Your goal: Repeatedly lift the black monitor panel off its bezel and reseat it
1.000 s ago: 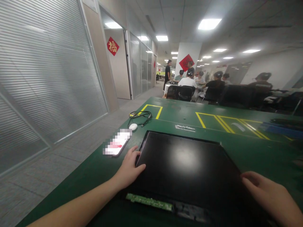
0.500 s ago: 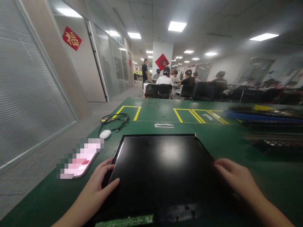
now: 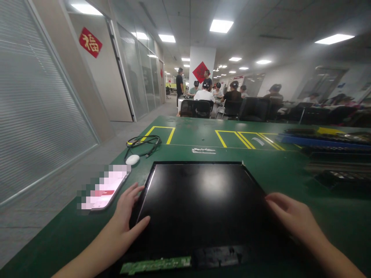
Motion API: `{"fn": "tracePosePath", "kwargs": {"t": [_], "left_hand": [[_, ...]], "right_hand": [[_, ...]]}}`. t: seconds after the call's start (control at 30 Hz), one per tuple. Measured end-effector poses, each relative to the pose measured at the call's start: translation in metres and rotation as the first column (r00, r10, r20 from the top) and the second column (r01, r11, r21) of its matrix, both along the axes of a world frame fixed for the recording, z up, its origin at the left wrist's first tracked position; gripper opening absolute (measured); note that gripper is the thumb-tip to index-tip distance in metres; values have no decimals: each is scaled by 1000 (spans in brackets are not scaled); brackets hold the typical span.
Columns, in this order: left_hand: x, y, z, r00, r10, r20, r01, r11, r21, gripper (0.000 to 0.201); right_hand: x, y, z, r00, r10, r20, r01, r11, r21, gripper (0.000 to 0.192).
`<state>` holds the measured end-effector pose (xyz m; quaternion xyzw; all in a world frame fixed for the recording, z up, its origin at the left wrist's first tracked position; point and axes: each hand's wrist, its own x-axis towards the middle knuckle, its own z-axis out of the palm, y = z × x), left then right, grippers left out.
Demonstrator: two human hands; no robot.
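Observation:
A black display panel (image 3: 199, 204) with a thin dark frame lies face up before me, light glaring off its glossy surface. Along its near side runs a green circuit board (image 3: 156, 265), beside a dark strip. At the left edge is my left hand (image 3: 127, 214), fingers spread; a fingertip meets the frame and the thumb extends over the screen's border. My right hand (image 3: 292, 214) holds the right edge with the thumb side uppermost; its other fingers are partly hidden.
The green table (image 3: 197, 135) bears yellow tape outlines. To the left lie a phone (image 3: 108, 193), a white mouse (image 3: 132, 160) and a coiled black cable (image 3: 145, 144). Blurred stacked parts (image 3: 333, 141), blue and black, occupy the right side. Several people sit at tables beyond.
My left fingers have loosened from around the panel's left edge and spread out more. The right hand keeps its place on the panel. The whole view has shifted slightly.

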<state>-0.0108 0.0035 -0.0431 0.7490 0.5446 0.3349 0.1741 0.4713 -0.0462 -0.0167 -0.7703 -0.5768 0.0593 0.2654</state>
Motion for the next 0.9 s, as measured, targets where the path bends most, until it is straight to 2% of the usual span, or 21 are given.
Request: {"fn": "tracePosePath", "kwargs": {"t": [0.1, 0.13, 0.2, 0.27, 0.37, 0.47, 0.57, 0.77, 0.9], "left_hand": [[1, -10, 20, 990, -72, -124, 82, 994, 75, 55], [0, -12, 26, 979, -120, -164, 131, 990, 54, 49], [-1, -14, 38, 937, -255, -241, 244, 967, -73, 48], [-3, -14, 48, 883, -370, -289, 326, 926, -192, 49], [-4, -14, 56, 856, -425, -293, 359, 898, -255, 47], [-3, -14, 60, 868, -417, -271, 357, 902, -243, 49], [-2, -14, 60, 875, -405, -266, 357, 910, -211, 51], [-5, -13, 52, 853, -434, -290, 400, 900, -172, 47], [-8, -11, 44, 836, -459, -300, 444, 888, -122, 45]], "right_hand": [[0, 0, -1, 999, -7, 53, 8, 1000, -22, 36], [-1, -1, -1, 997, -16, 74, 18, 1000, -26, 37], [-3, -1, 0, 994, -17, 112, 17, 1000, 9, 39], [-4, -1, -2, 990, 52, 128, -62, 995, 72, 41], [-2, 2, -11, 966, 221, 135, -234, 968, 90, 46], [-1, 5, -22, 941, 294, 165, -300, 954, 16, 50], [-2, 7, -28, 938, 282, 199, -280, 959, -38, 52], [-6, 5, -24, 940, 281, 192, -262, 958, -120, 58], [-12, 3, -21, 952, 252, 177, -236, 966, -103, 53]]}}
